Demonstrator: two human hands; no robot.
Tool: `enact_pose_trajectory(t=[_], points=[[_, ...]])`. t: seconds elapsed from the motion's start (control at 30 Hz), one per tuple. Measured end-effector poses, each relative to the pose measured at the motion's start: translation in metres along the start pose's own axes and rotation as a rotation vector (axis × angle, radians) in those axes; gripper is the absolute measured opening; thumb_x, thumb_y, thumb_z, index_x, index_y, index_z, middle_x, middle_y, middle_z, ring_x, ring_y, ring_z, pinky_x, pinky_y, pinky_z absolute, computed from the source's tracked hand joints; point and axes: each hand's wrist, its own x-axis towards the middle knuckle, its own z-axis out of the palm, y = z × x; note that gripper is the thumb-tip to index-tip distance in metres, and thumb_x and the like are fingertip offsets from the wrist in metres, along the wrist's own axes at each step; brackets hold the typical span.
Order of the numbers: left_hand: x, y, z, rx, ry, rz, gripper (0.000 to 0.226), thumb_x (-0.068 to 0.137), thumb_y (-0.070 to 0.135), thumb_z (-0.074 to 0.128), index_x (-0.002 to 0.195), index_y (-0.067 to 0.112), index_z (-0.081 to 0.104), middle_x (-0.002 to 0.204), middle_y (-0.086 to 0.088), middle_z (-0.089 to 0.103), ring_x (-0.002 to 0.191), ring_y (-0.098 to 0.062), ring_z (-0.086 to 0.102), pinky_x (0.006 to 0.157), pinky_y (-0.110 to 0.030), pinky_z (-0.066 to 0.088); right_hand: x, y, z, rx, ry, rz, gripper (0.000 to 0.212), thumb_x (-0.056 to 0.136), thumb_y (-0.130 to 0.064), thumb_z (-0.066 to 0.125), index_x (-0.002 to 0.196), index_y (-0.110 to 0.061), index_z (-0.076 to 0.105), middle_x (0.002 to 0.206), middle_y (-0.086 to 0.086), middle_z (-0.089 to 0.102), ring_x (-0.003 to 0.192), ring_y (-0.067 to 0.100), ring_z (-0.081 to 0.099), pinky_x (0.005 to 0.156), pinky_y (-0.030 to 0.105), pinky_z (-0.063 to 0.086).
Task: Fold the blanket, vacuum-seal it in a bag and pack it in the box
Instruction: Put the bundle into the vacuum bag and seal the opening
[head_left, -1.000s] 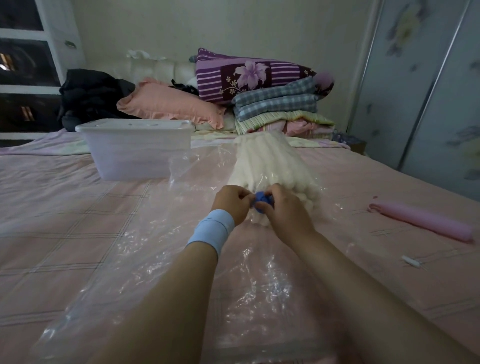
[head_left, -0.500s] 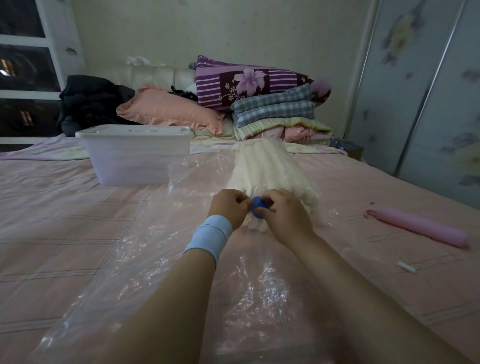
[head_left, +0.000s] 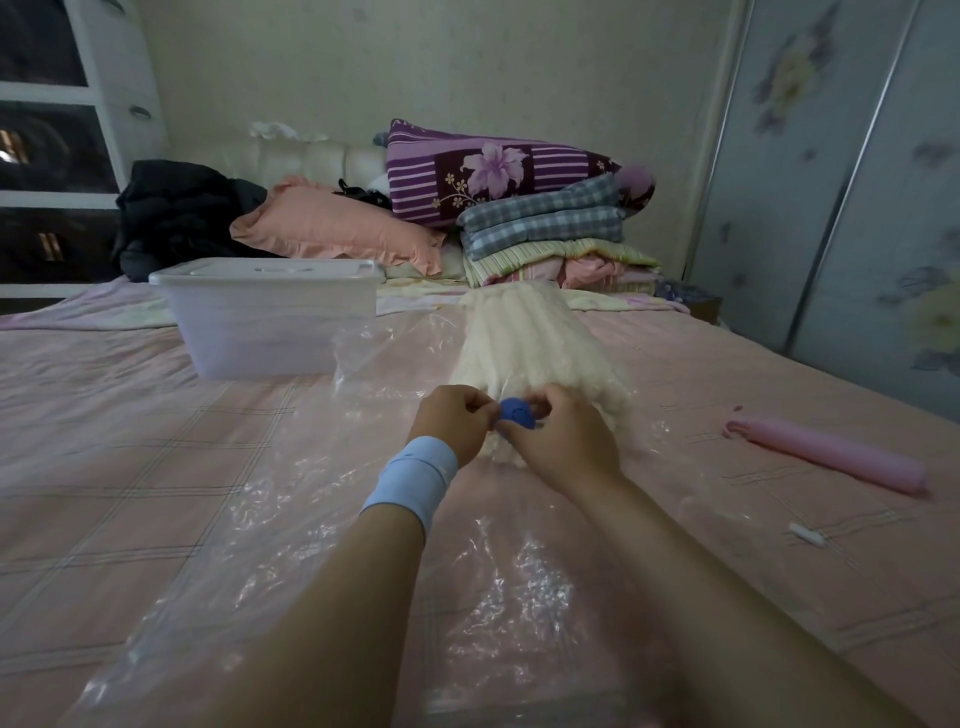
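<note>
While unchanged since before, L hand (head_left: 457, 427), R hand (head_left: 563, 448) both fingertip-tight on blue cap (head_left: 517, 413) of bag (head_left: 311, 525)

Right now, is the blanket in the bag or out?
Inside. The folded blanket shows through the clear bag covering it; left hand and right hand pinch the blue valve.

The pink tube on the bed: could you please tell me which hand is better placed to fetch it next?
Probably the right hand: the pink tube lies to its right, while the left hand would have to cross the blue valve.
</note>
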Motion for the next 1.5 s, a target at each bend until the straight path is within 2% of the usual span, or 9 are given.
enact_pose_trajectory(t=[0.2,0.37,0.53,0.7,0.9,1.03,1.2,1.33,1.5], points=[[0.000,-0.002,0.001,0.015,-0.007,0.001,0.016,0.087,0.021,0.061,0.079,0.019,0.074,0.080,-0.001,0.071,0.077,-0.021,0.067,0.075,-0.034,0.057,0.002,0.006,0.000,0.056,-0.098,-0.138,0.039,0.082,-0.010,0.067,0.116,-0.028,0.069,0.112,-0.008,0.057,0.099,0.016,0.062,0.082,0.034,0.053],[0.002,-0.003,0.002,0.003,-0.013,-0.003,0.015,0.087,0.022,0.062,0.077,0.023,0.073,0.081,0.002,0.071,0.076,-0.018,0.066,0.076,-0.033,0.057,0.002,0.004,0.002,-0.097,-0.028,-0.010,0.043,0.082,-0.053,0.074,0.113,-0.025,0.065,0.107,-0.011,0.062,0.092,0.010,0.061,0.076,0.033,0.052],[0.002,-0.004,0.002,0.006,-0.015,0.000,0.016,0.088,0.021,0.061,0.078,0.021,0.073,0.081,0.000,0.072,0.077,-0.020,0.067,0.076,-0.034,0.057,0.003,0.006,0.001,0.029,-0.122,-0.172,0.040,0.084,-0.008,0.066,0.119,-0.028,0.067,0.115,-0.006,0.056,0.095,0.015,0.060,0.081,0.036,0.053],[0.003,-0.004,0.003,0.020,-0.013,0.000,0.015,0.090,0.022,0.061,0.081,0.021,0.074,0.082,0.002,0.071,0.077,-0.016,0.065,0.072,-0.028,0.053,-0.001,0.002,0.003,-0.062,-0.029,-0.010,0.045,0.085,-0.054,0.070,0.117,-0.023,0.062,0.110,-0.008,0.058,0.091,0.011,0.058,0.073,0.031,0.048],[0.003,-0.005,0.003,0.031,-0.013,0.000,0.016,0.088,0.020,0.060,0.080,0.022,0.073,0.080,0.002,0.071,0.076,-0.018,0.066,0.071,-0.030,0.054,0.000,0.005,0.002,0.068,-0.109,-0.172,0.036,0.085,-0.015,0.069,0.120,-0.025,0.064,0.116,-0.006,0.055,0.098,0.015,0.059,0.084,0.034,0.053],[0.002,-0.005,0.003,0.037,-0.017,-0.001,0.016,0.089,0.021,0.060,0.080,0.022,0.073,0.081,0.002,0.071,0.076,-0.017,0.066,0.069,-0.028,0.053,0.000,0.004,0.005,0.004,-0.048,-0.091,0.039,0.085,-0.037,0.074,0.119,-0.021,0.063,0.115,-0.006,0.056,0.098,0.014,0.059,0.084,0.035,0.052],[0.004,-0.007,0.003,0.036,-0.022,-0.011,0.015,0.089,0.023,0.060,0.078,0.023,0.071,0.081,0.001,0.071,0.075,-0.019,0.065,0.072,-0.032,0.055,0.005,0.011,0.004,0.066,-0.069,-0.267,0.033,0.090,-0.005,0.064,0.120,-0.017,0.067,0.114,-0.004,0.053,0.101,0.014,0.056,0.088,0.027,0.050],[0.001,-0.003,0.005,0.267,0.036,0.075,0.013,0.092,0.029,0.057,0.100,0.022,0.064,0.106,-0.001,0.065,0.093,-0.021,0.057,0.083,-0.034,0.049,0.006,0.014,-0.003,-0.110,0.159,-0.344,0.026,0.093,-0.026,0.067,0.117,-0.016,0.068,0.110,-0.001,0.055,0.099,0.018,0.054,0.086,0.032,0.045],[-0.011,-0.024,0.020,0.439,-0.151,0.230,0.097,0.076,0.066,0.063,0.151,0.038,0.008,0.159,0.012,0.006,0.146,-0.022,0.011,0.112,-0.053,0.030,-0.002,0.046,0.001,-0.267,0.009,-0.207,0.025,0.096,-0.042,0.058,0.120,-0.034,0.058,0.158,0.004,0.026,0.151,0.028,0.013,0.118,0.061,0.013]])
